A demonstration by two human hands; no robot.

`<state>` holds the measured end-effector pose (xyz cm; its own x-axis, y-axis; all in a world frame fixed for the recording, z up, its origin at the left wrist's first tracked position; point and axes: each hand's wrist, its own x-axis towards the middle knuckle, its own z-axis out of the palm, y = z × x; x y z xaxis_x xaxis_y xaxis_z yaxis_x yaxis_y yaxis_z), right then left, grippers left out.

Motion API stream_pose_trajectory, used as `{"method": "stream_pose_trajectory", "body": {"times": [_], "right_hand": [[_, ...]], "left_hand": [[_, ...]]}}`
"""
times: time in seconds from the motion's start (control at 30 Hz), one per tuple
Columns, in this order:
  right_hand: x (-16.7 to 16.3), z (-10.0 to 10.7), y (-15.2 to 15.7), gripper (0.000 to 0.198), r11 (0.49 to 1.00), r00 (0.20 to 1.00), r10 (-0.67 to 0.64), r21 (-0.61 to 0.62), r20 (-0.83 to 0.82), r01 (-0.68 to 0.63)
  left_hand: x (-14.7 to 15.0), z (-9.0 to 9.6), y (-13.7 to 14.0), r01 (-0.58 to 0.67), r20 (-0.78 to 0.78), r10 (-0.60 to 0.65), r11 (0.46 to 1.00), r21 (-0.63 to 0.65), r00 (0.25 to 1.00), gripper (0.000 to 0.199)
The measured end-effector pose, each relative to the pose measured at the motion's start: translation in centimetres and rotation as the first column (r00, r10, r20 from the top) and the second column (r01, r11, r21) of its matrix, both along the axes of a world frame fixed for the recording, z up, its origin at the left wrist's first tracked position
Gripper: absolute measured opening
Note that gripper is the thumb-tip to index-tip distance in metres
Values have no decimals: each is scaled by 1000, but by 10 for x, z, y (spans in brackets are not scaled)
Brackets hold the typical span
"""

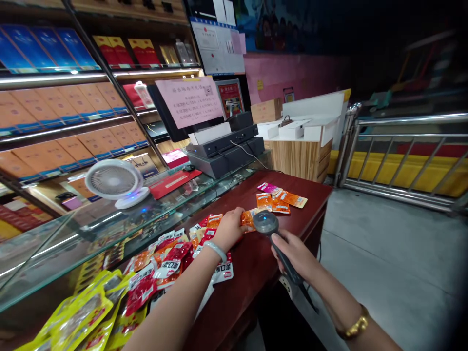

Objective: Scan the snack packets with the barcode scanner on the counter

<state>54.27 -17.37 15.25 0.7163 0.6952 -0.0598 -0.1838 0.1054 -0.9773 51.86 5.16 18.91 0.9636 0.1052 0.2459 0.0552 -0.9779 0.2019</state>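
My left hand [231,225] is closed on an orange snack packet [248,219] just above the dark red desk [252,258]. In my right hand [297,253] is a grey barcode scanner [266,222], fingers wrapped round its handle and its head right beside that packet. Under and left of my left hand lies a heap of red and white snack packets [175,258], with orange ones mixed in. Larger yellow packets [80,312] are piled at the near left. Beyond the scanner, several orange packets [281,201] and a pink packet [268,187] lie in a loose group.
A glass counter [54,239] runs along the left, with a white fan [115,180] and a red folder [175,183] on it. Behind stands a monitor [190,105] with a pink notice. Shelves of boxes line the wall; a metal railing [405,161] is at right.
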Motion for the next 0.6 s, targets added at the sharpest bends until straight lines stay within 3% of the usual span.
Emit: {"method": "stream_pose_trajectory", "body": {"times": [0.33,0.6], "right_hand": [[-34,16,17,40,991,990,130,-26,55,-129],[-43,10,33,40,981,977,184,-83,106,-176]], "left_hand": [[-59,21,5,-156,-44,158,987,38,987,41],[-91,33,54,-352,-274,441,880,318,855,43]]}}
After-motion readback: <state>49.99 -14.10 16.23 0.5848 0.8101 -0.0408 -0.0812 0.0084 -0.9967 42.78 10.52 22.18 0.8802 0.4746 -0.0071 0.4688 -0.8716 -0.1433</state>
